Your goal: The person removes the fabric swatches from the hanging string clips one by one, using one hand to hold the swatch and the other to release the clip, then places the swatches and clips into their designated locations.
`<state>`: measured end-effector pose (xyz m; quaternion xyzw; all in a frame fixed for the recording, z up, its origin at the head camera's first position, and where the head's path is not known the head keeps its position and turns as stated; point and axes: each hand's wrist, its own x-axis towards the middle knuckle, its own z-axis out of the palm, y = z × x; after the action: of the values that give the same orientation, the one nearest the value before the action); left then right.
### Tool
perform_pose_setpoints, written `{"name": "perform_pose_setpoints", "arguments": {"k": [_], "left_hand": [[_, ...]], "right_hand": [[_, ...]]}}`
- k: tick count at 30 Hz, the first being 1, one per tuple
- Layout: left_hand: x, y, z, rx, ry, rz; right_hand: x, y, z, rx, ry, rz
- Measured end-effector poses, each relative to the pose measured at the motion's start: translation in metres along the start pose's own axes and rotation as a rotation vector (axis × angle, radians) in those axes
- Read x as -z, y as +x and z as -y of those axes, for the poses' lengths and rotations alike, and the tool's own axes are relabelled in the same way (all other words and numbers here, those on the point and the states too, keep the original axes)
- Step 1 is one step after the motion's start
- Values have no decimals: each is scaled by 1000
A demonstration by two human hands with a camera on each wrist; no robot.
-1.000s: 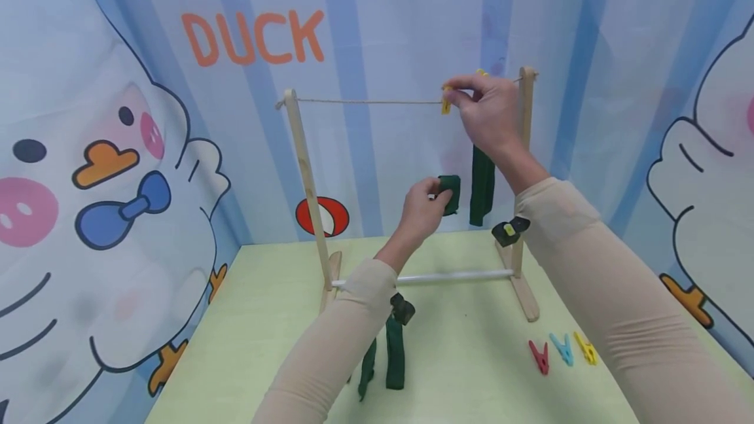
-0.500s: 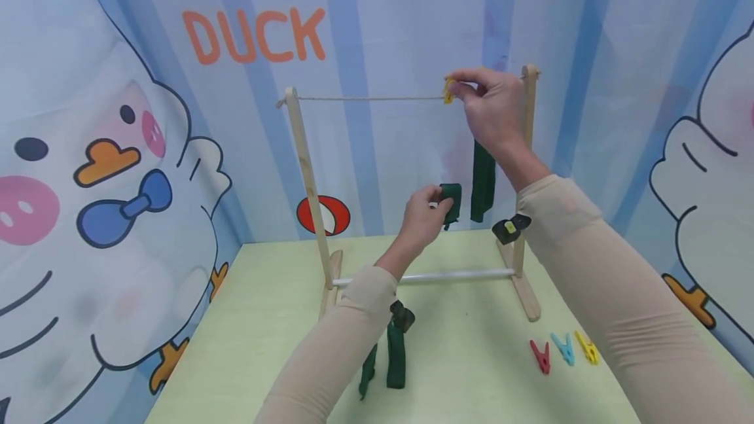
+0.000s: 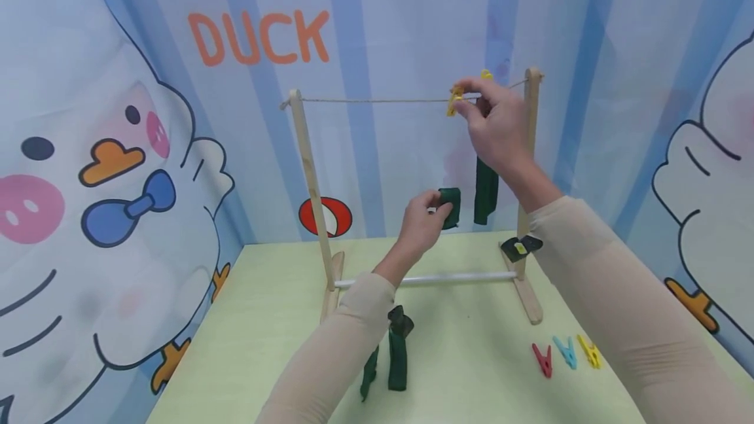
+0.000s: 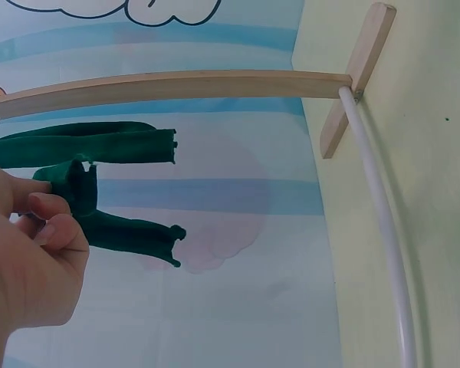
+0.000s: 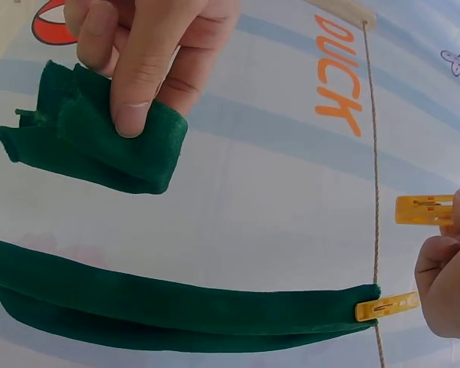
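My left hand (image 3: 421, 224) pinches a dark green cloth strip (image 3: 450, 205) between thumb and fingers, below the rope. In the left wrist view, this strip (image 4: 130, 236) is folded, with a frayed end hanging free. Up at the rope (image 3: 371, 101), my right hand (image 3: 497, 123) pinches a yellow clothespin (image 5: 424, 209); the right wrist view shows a gap between this pin and the rope. Another green strip (image 5: 176, 310) hangs from the rope under a second yellow clothespin (image 5: 383, 307), partly hidden by my right hand in the head view.
Wooden posts (image 3: 312, 182) and a white bar (image 3: 459, 277) form the rack on the pale table (image 3: 471, 358). Two green strips (image 3: 397, 362) lie at front, partly covered by my left arm. Red (image 3: 542, 360), blue (image 3: 565, 351) and yellow (image 3: 590, 351) clothespins lie at right.
My left hand has lowered slightly with the green cloth strip. The yellow clothespin in my right hand has tilted and shifted slightly right along the rope. The view has shifted a little.
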<state>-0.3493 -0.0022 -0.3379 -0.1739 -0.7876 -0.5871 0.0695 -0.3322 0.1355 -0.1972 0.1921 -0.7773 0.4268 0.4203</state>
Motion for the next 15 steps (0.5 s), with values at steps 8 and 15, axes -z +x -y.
{"name": "perform_pose_setpoints", "arguments": {"k": [8,15], "left_hand": [[4,-10,5,2,-31,2],[8,-19,15,6,-68,1]], "right_hand": [[11,-23,10,70,66,1],[22,-51,2,68,75,3]]}}
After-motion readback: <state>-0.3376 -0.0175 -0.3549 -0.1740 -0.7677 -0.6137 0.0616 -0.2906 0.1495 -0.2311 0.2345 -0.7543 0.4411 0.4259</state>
